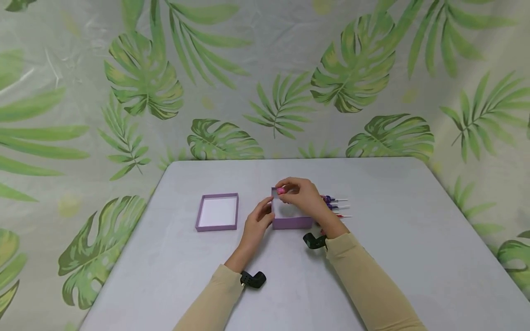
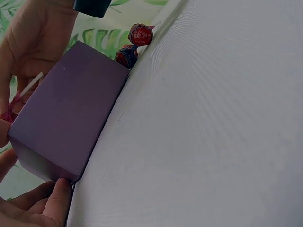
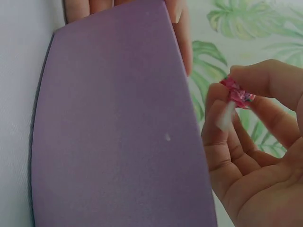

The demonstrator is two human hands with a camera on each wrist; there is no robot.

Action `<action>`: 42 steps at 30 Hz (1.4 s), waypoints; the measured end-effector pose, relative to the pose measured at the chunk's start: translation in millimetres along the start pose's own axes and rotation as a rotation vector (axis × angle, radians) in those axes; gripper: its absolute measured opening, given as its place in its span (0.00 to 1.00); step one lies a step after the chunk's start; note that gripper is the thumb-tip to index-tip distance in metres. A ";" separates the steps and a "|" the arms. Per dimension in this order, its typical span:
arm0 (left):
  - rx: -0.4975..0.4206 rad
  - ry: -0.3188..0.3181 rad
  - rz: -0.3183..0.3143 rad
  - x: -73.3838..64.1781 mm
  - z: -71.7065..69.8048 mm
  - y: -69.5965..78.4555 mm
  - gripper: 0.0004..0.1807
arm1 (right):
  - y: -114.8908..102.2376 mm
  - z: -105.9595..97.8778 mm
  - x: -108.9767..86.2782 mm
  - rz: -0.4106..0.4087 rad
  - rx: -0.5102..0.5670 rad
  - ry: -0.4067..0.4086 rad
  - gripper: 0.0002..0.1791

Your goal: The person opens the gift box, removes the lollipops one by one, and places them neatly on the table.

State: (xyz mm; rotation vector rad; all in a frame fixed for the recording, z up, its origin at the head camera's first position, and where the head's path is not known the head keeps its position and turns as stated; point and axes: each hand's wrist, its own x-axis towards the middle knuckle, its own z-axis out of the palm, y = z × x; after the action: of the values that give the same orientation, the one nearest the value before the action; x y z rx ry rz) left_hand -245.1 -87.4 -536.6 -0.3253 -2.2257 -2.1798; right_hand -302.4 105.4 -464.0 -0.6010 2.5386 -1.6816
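A purple box (image 1: 292, 223) with a white inside sits on the table, its top uncovered. Over its far part, my right hand (image 1: 301, 195) pinches a lollipop (image 1: 281, 190) in a pink wrapper between thumb and fingers. In the right wrist view the lollipop's short white stick (image 3: 226, 118) points down past the fingers. My left hand (image 1: 257, 220) rests against the box's left wall, fingers spread along it. One fingertip (image 2: 61, 189) of that hand touches the box's lower corner in the left wrist view.
Several more lollipops (image 1: 330, 207) lie right of the box, sticks pointing right, partly covered by my right forearm. To the left lies a shallow purple lid (image 1: 216, 228), its white inside facing up. Behind the white table (image 1: 136, 271) hangs a leaf-patterned sheet (image 1: 285, 55).
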 end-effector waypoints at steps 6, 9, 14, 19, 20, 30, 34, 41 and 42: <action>-0.018 -0.006 -0.023 0.0 0.4 -0.4 0.27 | -1.6 -2.9 -3.1 0.058 0.140 -0.010 0.18; -0.021 -0.012 -0.033 -0.3 0.3 1.7 0.27 | -1.9 -4.3 -4.1 0.099 0.215 0.004 0.18; -0.011 -0.028 -0.040 -5.0 0.2 18.9 0.27 | -2.4 -4.0 -3.0 0.156 0.347 0.030 0.19; -0.003 -0.028 -0.046 -12.0 1.6 35.6 0.26 | -5.0 -4.8 -3.2 0.154 0.333 0.086 0.20; -0.003 -0.027 -0.047 -12.6 1.8 36.7 0.26 | -5.7 -5.5 -3.5 0.147 0.321 0.108 0.20; -0.027 -0.012 -0.048 -5.4 1.7 12.9 0.27 | -11.1 -15.1 -5.2 0.111 0.302 0.245 0.18; -0.011 0.004 -0.031 -1.4 1.6 3.9 0.27 | -13.5 -19.4 -6.0 0.095 0.301 0.260 0.16; 0.021 0.012 -0.009 1.5 1.2 -2.5 0.27 | -18.8 -25.8 -10.0 0.072 0.266 0.233 0.13; 0.024 0.009 -0.013 1.5 0.9 -2.2 0.27 | -19.5 -26.8 -11.2 0.068 0.252 0.231 0.13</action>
State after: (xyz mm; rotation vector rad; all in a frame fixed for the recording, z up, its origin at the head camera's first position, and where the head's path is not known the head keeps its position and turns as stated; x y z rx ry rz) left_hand -246.7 -86.3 -538.6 -0.3014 -2.2534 -2.1548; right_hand -292.7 126.1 -437.5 -0.3157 2.3946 -2.1099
